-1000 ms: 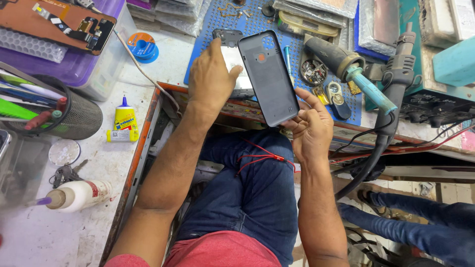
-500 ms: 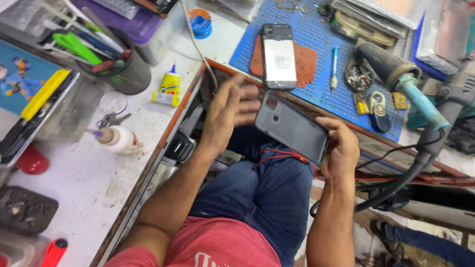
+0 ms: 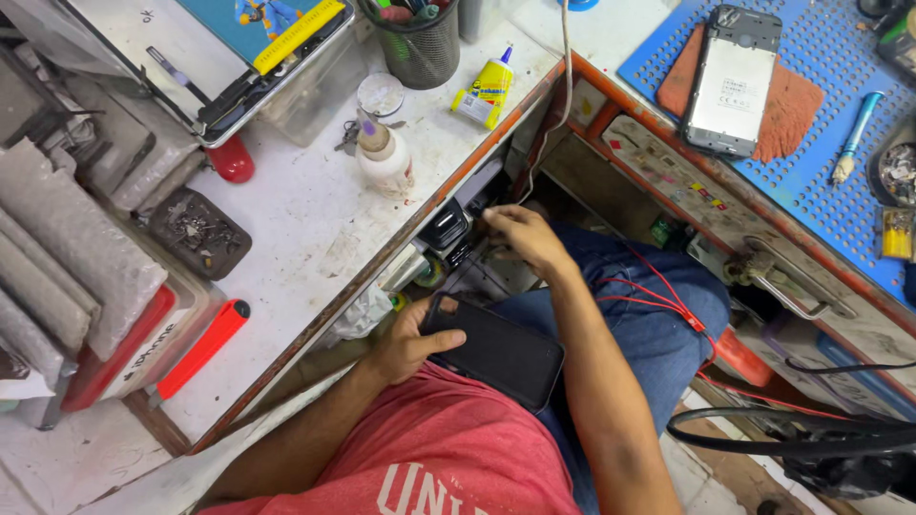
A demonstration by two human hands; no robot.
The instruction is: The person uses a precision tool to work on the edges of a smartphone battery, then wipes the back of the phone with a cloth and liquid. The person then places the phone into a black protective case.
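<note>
One dark, flat phone (image 3: 496, 358) in left hand (image 3: 405, 345), matte back up.

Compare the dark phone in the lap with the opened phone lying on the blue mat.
The dark slim phone is gripped at one end by the left hand and rests on the lap; the opened grey phone lies untouched on a brown pad on the blue perforated mat. The dark phone shows a plain black face; the opened one shows a pale inner panel. Both are flat, rounded rectangles of similar shape.
</note>
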